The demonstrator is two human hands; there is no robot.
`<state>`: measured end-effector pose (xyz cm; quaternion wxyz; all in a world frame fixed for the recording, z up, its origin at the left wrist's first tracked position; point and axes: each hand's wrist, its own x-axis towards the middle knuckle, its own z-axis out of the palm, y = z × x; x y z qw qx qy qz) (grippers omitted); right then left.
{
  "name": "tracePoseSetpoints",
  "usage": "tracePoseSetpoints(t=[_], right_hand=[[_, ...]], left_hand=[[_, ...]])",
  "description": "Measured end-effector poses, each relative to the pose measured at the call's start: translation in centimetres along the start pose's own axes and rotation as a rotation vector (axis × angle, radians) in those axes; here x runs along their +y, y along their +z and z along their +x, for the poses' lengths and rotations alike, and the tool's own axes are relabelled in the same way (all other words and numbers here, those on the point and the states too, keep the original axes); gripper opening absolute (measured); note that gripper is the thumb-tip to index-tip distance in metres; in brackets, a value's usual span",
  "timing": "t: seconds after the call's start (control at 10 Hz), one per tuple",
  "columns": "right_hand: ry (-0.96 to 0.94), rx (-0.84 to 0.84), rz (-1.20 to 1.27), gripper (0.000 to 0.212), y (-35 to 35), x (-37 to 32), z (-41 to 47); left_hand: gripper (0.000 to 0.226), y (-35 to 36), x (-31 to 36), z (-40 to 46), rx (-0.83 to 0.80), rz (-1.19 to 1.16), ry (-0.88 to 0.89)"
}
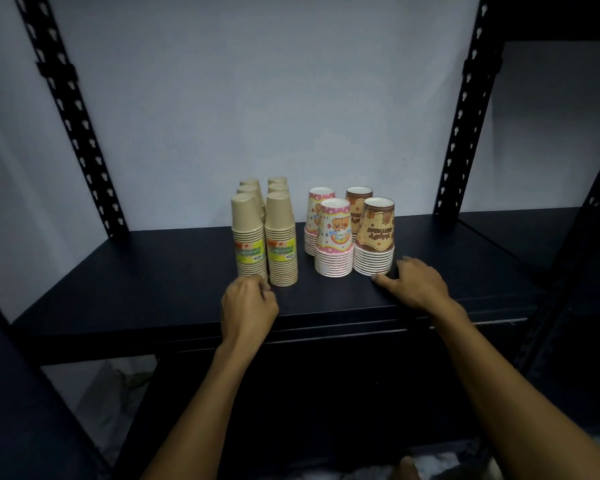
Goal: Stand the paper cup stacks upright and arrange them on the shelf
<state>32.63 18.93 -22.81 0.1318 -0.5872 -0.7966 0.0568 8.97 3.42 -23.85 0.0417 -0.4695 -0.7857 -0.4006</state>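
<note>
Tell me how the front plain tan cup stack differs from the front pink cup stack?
The tan cup stack is plain, with a yellow label on its wrap; the pink cup stack has cartoon prints and no label. The tan one stands taller and holds more cups than the pink one. The tan one sits left, the pink one right. Both stand rim-down on the shelf.
</note>
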Motion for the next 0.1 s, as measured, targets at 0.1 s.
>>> tracePoseSetpoints(t=[0.1], right_hand=[[-0.018, -0.046, -0.087, 0.08, 0.34, 0.1, -0.21]], left_hand=[[0.013, -2.0, -2.63, 1.13, 0.004, 0.063, -0.057]])
